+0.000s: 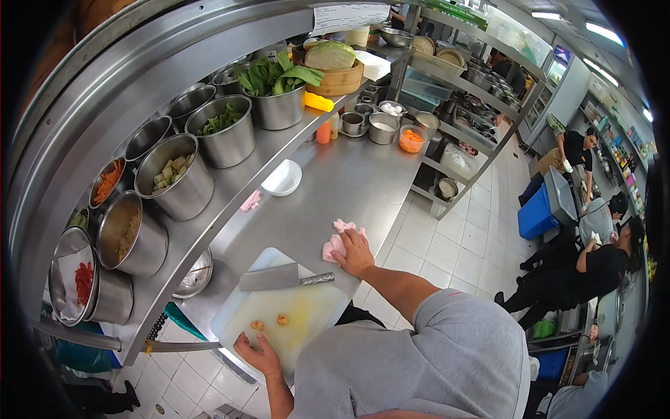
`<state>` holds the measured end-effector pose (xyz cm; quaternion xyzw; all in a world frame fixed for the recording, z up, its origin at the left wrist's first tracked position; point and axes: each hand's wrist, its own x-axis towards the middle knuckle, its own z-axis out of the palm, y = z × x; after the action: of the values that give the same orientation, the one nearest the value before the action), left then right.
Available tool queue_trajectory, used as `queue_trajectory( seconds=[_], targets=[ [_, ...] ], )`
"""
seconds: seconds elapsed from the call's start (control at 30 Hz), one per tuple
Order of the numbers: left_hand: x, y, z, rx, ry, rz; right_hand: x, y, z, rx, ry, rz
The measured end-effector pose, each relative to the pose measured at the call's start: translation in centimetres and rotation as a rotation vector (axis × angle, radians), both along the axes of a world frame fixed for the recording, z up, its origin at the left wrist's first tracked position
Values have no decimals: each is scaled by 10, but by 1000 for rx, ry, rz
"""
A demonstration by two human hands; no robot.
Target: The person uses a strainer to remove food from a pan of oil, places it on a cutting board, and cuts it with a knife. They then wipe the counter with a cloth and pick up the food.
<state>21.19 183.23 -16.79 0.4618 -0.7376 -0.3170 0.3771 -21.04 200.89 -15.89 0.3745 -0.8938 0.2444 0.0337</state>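
Cloth (334, 248), head view: the pink, crumpled piece lies on the steel counter (342, 174) beneath the right hand (356, 253), its folds spreading past the fingertips. The right hand covers part of it; whether the fingers are closed round a fold cannot be told. The left hand (261, 357) is apart from the cloth, at the edge of the cutting board (241, 314), its fingers parted with nothing seen between them.

Judged by its look, the cloth should be light, soft and limp, without risk of breakage; if damp, it would be somewhat heavier and would drag. The best hold is a gathered handful at the middle, under the palm, since a corner alone would let the rest trail.

Between the hands, on the board, lies a cleaver (269, 277), its handle pointing toward the right hand. It should be stiff and blade-heavy, to be taken by the handle only. Just beyond the left fingertips sit two small food pieces, one nearer (257, 325) and one farther (282, 319); they are probably light and easily crushed, calling for a fingertip pinch. Forward of the grip stands a white bowl (282, 179), likely smooth and rigid, best held by its rim.
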Motion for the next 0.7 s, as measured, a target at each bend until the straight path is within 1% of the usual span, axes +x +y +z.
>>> queue_trajectory(
  seconds=[0.2, 0.43, 0.5, 0.53, 0.6, 0.63, 0.67, 0.7],
  targets=[
    [0, 0, -2, 18, 23, 9, -1, 0, -2, 15, 26, 5],
    [1, -1, -5, 5, 38, 15, 0, -1, -4, 39, -2, 6],
    [1, 0, -3, -34, 10, 8, 1, -2, 0, -4, 47, 6],
    [0, 0, -5, -49, 14, 12, 1, -2, 1, 14, 29, 32],
    [-1, -5, -12, -83, 5, 27, 0, -7, 1, -26, 174, 36],
    [-1, -6, -19, -69, 66, 31, 1, -7, -4, -4, 148, 44],
    [2, -12, -39, -136, 110, 32, -4, -9, -10, 15, 123, 53],
    [0, -9, -23, -90, 60, 49, -5, -12, -11, 9, 131, 51]
  ],
)
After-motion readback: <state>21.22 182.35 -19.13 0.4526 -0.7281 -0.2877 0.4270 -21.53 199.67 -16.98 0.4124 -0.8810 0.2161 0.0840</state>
